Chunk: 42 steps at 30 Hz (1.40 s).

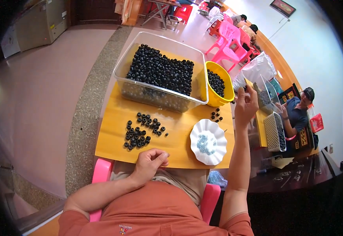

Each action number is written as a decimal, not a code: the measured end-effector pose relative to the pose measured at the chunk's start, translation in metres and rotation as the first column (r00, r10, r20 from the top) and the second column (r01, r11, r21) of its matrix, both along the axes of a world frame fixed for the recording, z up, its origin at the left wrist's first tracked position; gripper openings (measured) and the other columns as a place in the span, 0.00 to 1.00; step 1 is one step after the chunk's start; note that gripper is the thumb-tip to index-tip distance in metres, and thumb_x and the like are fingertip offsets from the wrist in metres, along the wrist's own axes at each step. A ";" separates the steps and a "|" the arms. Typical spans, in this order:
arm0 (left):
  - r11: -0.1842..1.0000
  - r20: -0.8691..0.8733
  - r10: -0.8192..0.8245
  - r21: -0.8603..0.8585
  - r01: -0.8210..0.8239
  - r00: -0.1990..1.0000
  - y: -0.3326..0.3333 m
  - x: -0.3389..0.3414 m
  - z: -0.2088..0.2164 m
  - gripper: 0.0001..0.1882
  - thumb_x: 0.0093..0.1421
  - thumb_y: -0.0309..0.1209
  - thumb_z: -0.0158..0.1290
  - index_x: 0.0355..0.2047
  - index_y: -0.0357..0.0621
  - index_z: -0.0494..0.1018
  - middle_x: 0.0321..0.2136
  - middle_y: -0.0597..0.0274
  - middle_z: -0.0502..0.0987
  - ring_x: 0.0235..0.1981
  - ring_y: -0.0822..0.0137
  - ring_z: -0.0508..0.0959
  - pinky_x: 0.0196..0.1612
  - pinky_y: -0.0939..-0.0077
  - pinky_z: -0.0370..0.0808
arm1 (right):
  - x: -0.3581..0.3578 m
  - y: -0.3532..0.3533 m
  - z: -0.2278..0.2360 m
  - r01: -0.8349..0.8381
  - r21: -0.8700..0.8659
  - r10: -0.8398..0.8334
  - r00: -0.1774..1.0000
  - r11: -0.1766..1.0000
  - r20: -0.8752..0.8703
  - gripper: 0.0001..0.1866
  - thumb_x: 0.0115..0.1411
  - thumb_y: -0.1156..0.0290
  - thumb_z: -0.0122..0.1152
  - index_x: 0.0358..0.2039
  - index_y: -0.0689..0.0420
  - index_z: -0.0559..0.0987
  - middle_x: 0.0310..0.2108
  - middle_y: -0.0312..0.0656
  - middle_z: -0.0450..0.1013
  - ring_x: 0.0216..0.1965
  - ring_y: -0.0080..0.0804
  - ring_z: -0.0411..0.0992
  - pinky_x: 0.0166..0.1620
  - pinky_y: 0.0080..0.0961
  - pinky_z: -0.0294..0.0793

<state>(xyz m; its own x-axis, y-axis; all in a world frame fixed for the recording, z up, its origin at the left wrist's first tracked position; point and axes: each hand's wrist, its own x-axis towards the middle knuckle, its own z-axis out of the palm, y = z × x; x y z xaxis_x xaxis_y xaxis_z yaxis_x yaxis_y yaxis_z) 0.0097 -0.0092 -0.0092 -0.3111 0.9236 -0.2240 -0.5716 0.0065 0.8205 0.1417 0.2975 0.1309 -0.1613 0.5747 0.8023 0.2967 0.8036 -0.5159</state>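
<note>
My left hand (152,163) rests at the near edge of the yellow board (171,147), thumb and fingers pinched together; whatever they hold, if anything, is too small to make out. Raised on the right, beside the yellow tub (220,100), is my right hand (246,105). Its fingertips are pressed together, and I cannot make out anything between them. Loose black beads (136,137) lie beyond my left hand. Between my hands stands a white scalloped dish (198,128) holding tiny pale-blue grains (206,144). A few more black beads (217,115) lie by the tub.
A large clear plastic bin (118,70) full of black beads stands at the board's far side, touching the yellow tub. To the right, a person (295,112) sits near a white perforated basket (274,131). Pink chairs (230,43) stand farther back.
</note>
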 end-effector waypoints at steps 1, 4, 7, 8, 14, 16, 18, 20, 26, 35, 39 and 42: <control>1.000 0.004 0.001 0.005 -0.001 1.000 -0.001 0.000 0.000 0.09 0.63 0.30 0.52 0.37 0.34 0.74 0.29 0.62 0.77 0.30 0.74 0.77 0.37 0.79 0.76 | -0.003 0.003 0.000 0.015 0.006 -0.015 1.000 1.000 -0.008 0.12 0.61 0.72 0.60 0.43 0.64 0.76 0.29 0.34 0.73 0.25 0.14 0.69 0.27 0.14 0.72; 1.000 0.001 -0.013 0.006 0.013 1.000 0.001 0.001 0.001 0.09 0.63 0.30 0.52 0.37 0.34 0.74 0.29 0.62 0.77 0.30 0.74 0.77 0.37 0.80 0.76 | 0.001 0.036 -0.009 0.085 0.085 -0.086 0.996 0.993 0.013 0.13 0.58 0.70 0.63 0.40 0.65 0.77 0.31 0.43 0.75 0.28 0.29 0.74 0.33 0.26 0.74; 1.000 0.001 -0.022 0.007 0.022 1.000 0.002 0.001 0.005 0.09 0.63 0.30 0.52 0.36 0.34 0.74 0.28 0.62 0.77 0.30 0.75 0.77 0.37 0.80 0.76 | 0.014 0.064 -0.024 0.277 0.184 -0.323 0.893 0.943 0.313 0.14 0.56 0.70 0.64 0.39 0.65 0.78 0.32 0.45 0.76 0.30 0.34 0.75 0.36 0.29 0.73; 1.000 0.004 -0.013 0.004 0.013 1.000 0.001 0.000 0.004 0.09 0.63 0.30 0.52 0.36 0.34 0.74 0.28 0.62 0.77 0.30 0.75 0.77 0.37 0.80 0.76 | 0.014 0.063 -0.025 0.268 0.183 -0.315 0.895 0.946 0.316 0.14 0.56 0.70 0.64 0.39 0.65 0.78 0.32 0.45 0.76 0.30 0.34 0.75 0.36 0.29 0.73; 1.000 -0.040 -0.007 0.001 0.007 0.999 -0.001 -0.002 0.006 0.10 0.63 0.30 0.52 0.36 0.34 0.75 0.28 0.62 0.77 0.30 0.75 0.76 0.36 0.81 0.76 | 0.020 0.032 -0.040 0.114 -0.065 -0.100 0.977 0.991 0.189 0.11 0.56 0.72 0.63 0.38 0.63 0.79 0.29 0.44 0.75 0.26 0.29 0.73 0.31 0.24 0.72; 1.000 -0.037 -0.017 0.008 0.017 0.999 0.000 -0.002 0.007 0.09 0.63 0.30 0.52 0.36 0.34 0.75 0.28 0.63 0.77 0.30 0.76 0.76 0.36 0.81 0.76 | 0.032 0.026 -0.045 0.090 0.031 -0.095 0.968 0.995 0.234 0.11 0.58 0.71 0.62 0.39 0.63 0.79 0.26 0.36 0.75 0.21 0.18 0.69 0.24 0.15 0.71; 1.000 -0.027 -0.018 0.003 0.019 0.999 0.000 -0.001 0.005 0.09 0.63 0.29 0.52 0.36 0.33 0.75 0.28 0.63 0.77 0.30 0.76 0.76 0.36 0.81 0.76 | 0.032 0.009 -0.049 0.080 -0.049 -0.070 0.981 0.996 0.180 0.10 0.59 0.70 0.62 0.38 0.63 0.79 0.25 0.35 0.74 0.22 0.16 0.69 0.24 0.15 0.71; 1.000 -0.017 -0.021 -0.004 0.021 1.000 0.000 -0.001 0.005 0.09 0.63 0.29 0.52 0.36 0.33 0.75 0.29 0.63 0.77 0.30 0.76 0.76 0.36 0.81 0.76 | 0.032 -0.012 -0.050 0.044 -0.110 -0.027 0.987 0.993 0.157 0.09 0.59 0.71 0.62 0.37 0.62 0.79 0.25 0.34 0.73 0.22 0.16 0.69 0.24 0.14 0.71; 0.999 -0.033 -0.039 0.011 0.039 0.999 0.000 -0.001 0.004 0.08 0.62 0.28 0.53 0.37 0.34 0.75 0.30 0.63 0.77 0.30 0.76 0.76 0.37 0.82 0.75 | 0.034 -0.071 -0.059 -0.079 -0.157 0.121 0.954 0.984 0.276 0.06 0.56 0.77 0.63 0.34 0.63 0.79 0.27 0.40 0.75 0.24 0.21 0.71 0.27 0.18 0.69; 0.999 -0.034 -0.054 -0.003 0.054 0.998 0.000 -0.001 0.005 0.08 0.62 0.28 0.54 0.37 0.35 0.75 0.30 0.65 0.77 0.30 0.77 0.76 0.36 0.83 0.76 | 0.005 -0.147 -0.075 -0.303 -0.268 0.386 0.849 0.915 0.360 0.10 0.50 0.83 0.65 0.34 0.63 0.78 0.30 0.43 0.74 0.26 0.26 0.74 0.27 0.19 0.74; 0.999 -0.049 -0.045 0.003 0.045 0.998 0.000 0.000 0.001 0.08 0.62 0.27 0.54 0.37 0.34 0.75 0.30 0.64 0.77 0.30 0.77 0.76 0.36 0.84 0.76 | -0.011 -0.157 -0.090 -0.333 -0.300 0.439 0.786 0.894 0.435 0.11 0.49 0.81 0.67 0.34 0.62 0.78 0.30 0.43 0.75 0.24 0.29 0.74 0.26 0.20 0.74; 0.999 -0.070 -0.046 0.012 0.047 0.996 0.001 0.000 0.001 0.08 0.62 0.27 0.54 0.37 0.34 0.74 0.30 0.64 0.77 0.30 0.77 0.76 0.36 0.84 0.76 | -0.019 -0.159 -0.098 -0.341 -0.306 0.451 0.766 0.889 0.458 0.11 0.48 0.80 0.68 0.33 0.61 0.78 0.30 0.41 0.75 0.23 0.29 0.74 0.25 0.21 0.73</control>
<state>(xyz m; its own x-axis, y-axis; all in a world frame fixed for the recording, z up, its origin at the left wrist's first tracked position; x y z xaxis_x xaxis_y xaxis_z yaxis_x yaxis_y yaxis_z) 0.0100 -0.0085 -0.0084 -0.2822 0.9402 -0.1907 -0.5122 0.0204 0.8586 0.1232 0.1384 0.0330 -0.7569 0.5005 0.4203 0.2342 0.8081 -0.5405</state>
